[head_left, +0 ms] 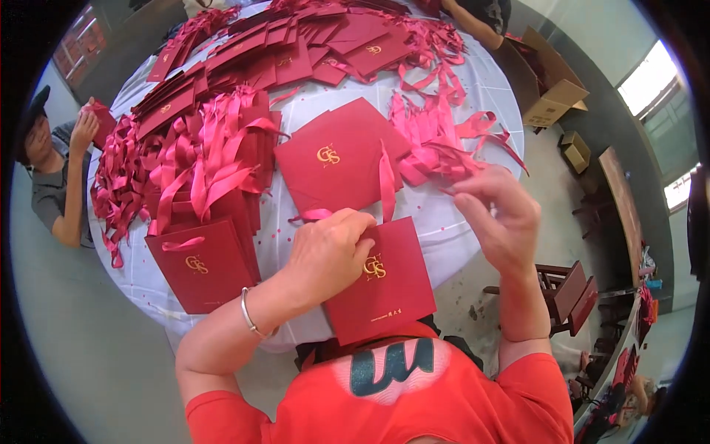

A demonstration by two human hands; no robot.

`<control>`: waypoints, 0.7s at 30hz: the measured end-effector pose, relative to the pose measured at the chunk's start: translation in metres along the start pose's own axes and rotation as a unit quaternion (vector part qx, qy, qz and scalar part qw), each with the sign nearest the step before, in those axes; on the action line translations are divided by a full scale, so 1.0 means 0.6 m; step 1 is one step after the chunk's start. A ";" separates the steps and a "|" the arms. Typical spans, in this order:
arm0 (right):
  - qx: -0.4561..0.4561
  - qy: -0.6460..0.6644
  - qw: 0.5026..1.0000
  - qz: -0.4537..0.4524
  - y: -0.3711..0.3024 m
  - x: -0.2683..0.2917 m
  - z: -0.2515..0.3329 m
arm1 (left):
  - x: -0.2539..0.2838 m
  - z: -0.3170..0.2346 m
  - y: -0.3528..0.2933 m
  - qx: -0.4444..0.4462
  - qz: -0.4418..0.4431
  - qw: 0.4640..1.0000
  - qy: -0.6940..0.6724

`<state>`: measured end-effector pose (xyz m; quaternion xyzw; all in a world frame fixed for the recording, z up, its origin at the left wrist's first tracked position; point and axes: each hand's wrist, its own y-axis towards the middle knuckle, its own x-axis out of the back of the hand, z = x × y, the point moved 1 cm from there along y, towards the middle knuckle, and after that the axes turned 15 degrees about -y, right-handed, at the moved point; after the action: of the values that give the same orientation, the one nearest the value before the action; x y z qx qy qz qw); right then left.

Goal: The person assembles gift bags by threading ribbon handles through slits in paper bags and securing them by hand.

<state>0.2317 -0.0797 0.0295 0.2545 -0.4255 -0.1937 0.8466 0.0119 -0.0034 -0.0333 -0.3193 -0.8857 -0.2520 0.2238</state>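
A red paper gift bag [396,296] with a gold emblem stands tilted in front of me at the table's near edge. My left hand [329,255], with a silver bangle at the wrist, is closed on its upper left edge. One pink ribbon handle [387,181] rises from the bag's top. To the right, my right hand [503,218] is raised in a pinch, and a bit of pink ribbon shows at its fingertips. Just beyond it lies a heap of loose pink ribbons [421,140]. Flat red bags [336,159] lie stacked beyond my left hand.
Upright bags with ribbon handles [196,266] crowd the left of the white-covered round table [473,255]. More flat bags [296,55] cover its far side. A person [55,170] holds a red bag at the left; another person's arm [477,26] reaches in at the far right. Cardboard boxes [551,103] and a wooden stool [566,296] stand right.
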 end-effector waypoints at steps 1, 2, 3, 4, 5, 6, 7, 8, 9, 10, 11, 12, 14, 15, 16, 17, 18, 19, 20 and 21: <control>0.067 -0.043 0.997 -0.011 0.001 0.008 0.015 | 0.002 0.001 0.004 0.010 0.004 1.000 -0.005; 0.090 -0.071 0.993 -0.015 -0.002 0.008 0.025 | 0.003 0.003 0.006 0.022 0.006 1.000 -0.002; 0.060 -0.041 0.997 0.017 -0.011 -0.002 0.024 | 0.005 0.004 0.006 0.027 0.006 1.000 0.001; 0.028 -0.013 0.998 0.048 -0.024 -0.013 0.020 | 0.006 0.005 0.008 0.039 0.015 0.999 -0.003; -0.010 0.021 0.996 0.091 -0.039 -0.024 0.013 | 0.007 0.005 0.011 0.050 0.022 0.998 -0.007; -0.038 0.044 0.992 0.115 -0.055 -0.040 0.007 | 0.008 0.003 0.014 0.052 0.024 0.998 -0.005; -0.065 0.067 0.986 0.139 -0.071 -0.056 0.000 | 0.008 0.001 0.016 0.065 0.033 0.997 -0.009; -0.067 0.058 0.983 0.160 -0.085 -0.068 -0.005 | 0.008 0.000 0.018 0.080 0.041 0.996 -0.014; -0.047 0.056 0.987 0.143 -0.098 -0.080 -0.008 | 0.009 -0.001 0.020 0.084 0.043 0.996 -0.011; -0.027 0.054 0.990 0.126 -0.107 -0.092 -0.011 | 0.010 -0.002 0.022 0.090 0.055 0.994 -0.008; 0.040 0.028 0.994 0.102 -0.111 -0.099 -0.014 | 0.010 -0.003 0.024 0.096 0.068 0.993 -0.004; 0.038 0.033 0.993 0.103 -0.116 -0.106 -0.017 | 0.011 -0.003 0.026 0.101 0.070 0.992 -0.002; 0.140 -0.031 0.987 0.067 -0.126 -0.112 -0.018 | 0.011 -0.002 0.033 0.132 0.125 0.983 0.009; 0.159 -0.040 0.985 0.060 -0.127 -0.112 -0.017 | 0.015 -0.007 0.040 0.136 0.126 0.983 0.011; 0.157 -0.035 0.985 0.061 -0.127 -0.111 -0.018 | 0.017 -0.015 0.048 0.201 0.147 0.968 -0.044; 0.163 -0.038 0.984 0.063 -0.127 -0.111 -0.018 | 0.018 -0.020 0.054 0.264 0.166 0.945 -0.098; 0.168 -0.041 0.983 0.065 -0.127 -0.110 -0.018 | 0.018 -0.024 0.059 0.268 0.168 0.944 -0.097; 0.166 -0.037 0.983 0.064 -0.126 -0.111 -0.019 | 0.018 -0.025 0.064 0.313 0.174 0.924 -0.139; 0.171 -0.041 0.983 0.060 -0.126 -0.111 -0.020 | 0.018 -0.025 0.068 0.356 0.179 0.899 -0.180; 0.176 -0.046 0.982 0.055 -0.126 -0.112 -0.022 | 0.019 -0.022 0.072 0.359 0.180 0.899 -0.177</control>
<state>0.1961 -0.0997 -0.0641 0.3664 -0.5052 -0.0801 0.7773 0.0365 0.0228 -0.0039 -0.4107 -0.8684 0.1882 0.2046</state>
